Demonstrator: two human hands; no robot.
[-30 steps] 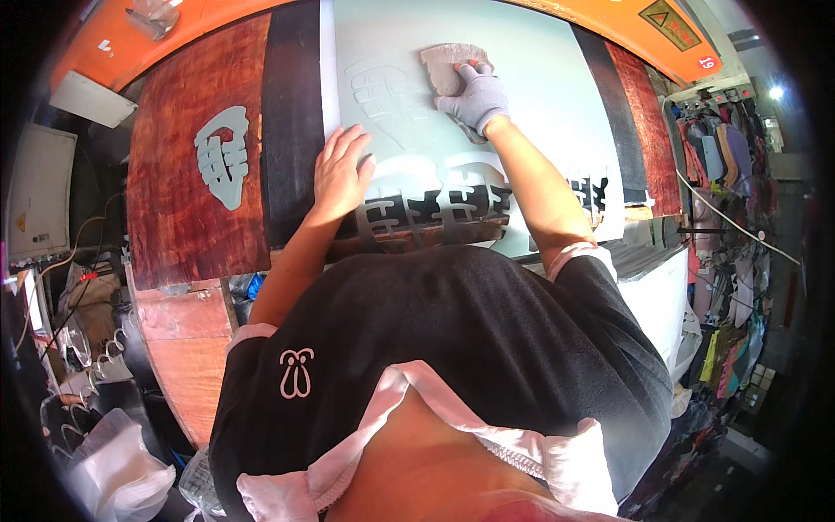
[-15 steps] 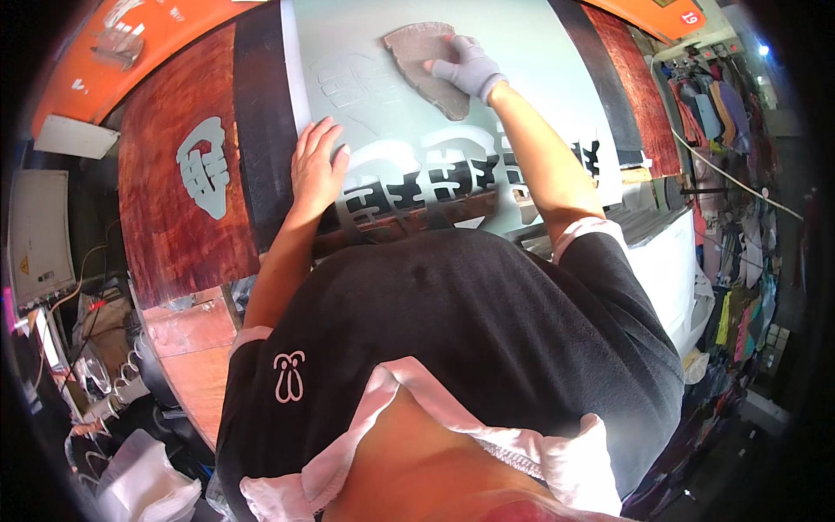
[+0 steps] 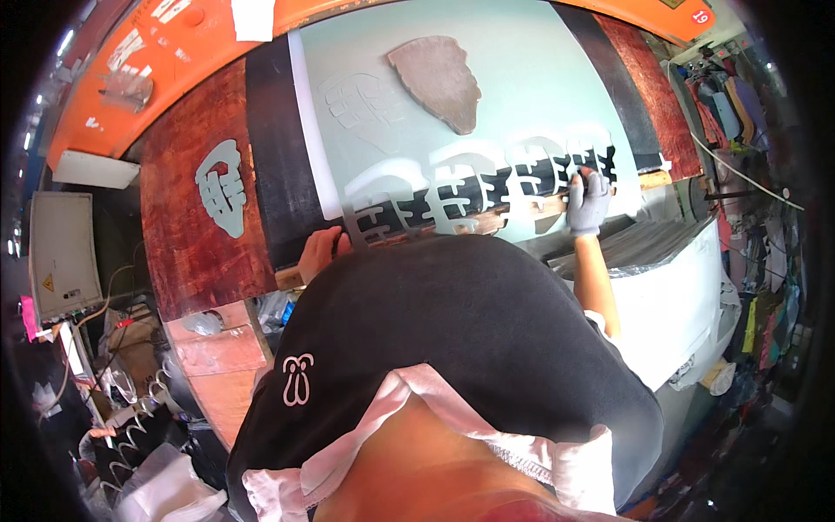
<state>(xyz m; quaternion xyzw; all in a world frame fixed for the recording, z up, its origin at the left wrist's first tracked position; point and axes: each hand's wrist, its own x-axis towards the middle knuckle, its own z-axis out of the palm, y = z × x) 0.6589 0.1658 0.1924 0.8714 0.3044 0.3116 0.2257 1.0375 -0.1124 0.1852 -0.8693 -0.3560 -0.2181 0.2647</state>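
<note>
A wide pale green sheet (image 3: 539,78) with a row of cut-out holes along its near edge lies in front of me. My left hand (image 3: 323,253), bare and partly hidden by my shirt, has its fingers curled at the sheet's near left corner. At the near right edge, my right hand (image 3: 590,204) in a grey fingertip-less glove closes on the sheet's strip between holes. A flat grey-brown fan-shaped piece (image 3: 437,80) rests on the sheet, touched by neither hand. Left of that piece, a cut outline (image 3: 361,104) shows in the sheet.
A loose pale green cut piece (image 3: 223,187) lies on the red-brown board (image 3: 174,217) at left. An orange machine beam (image 3: 204,35) spans the far side. At right stands a white plastic-wrapped stack (image 3: 665,304). A grey box (image 3: 66,252) is at far left.
My right hand has left the grey-brown piece and come back to the sheet's near right edge. My left hand has drawn back from the sheet's left side to its near corner.
</note>
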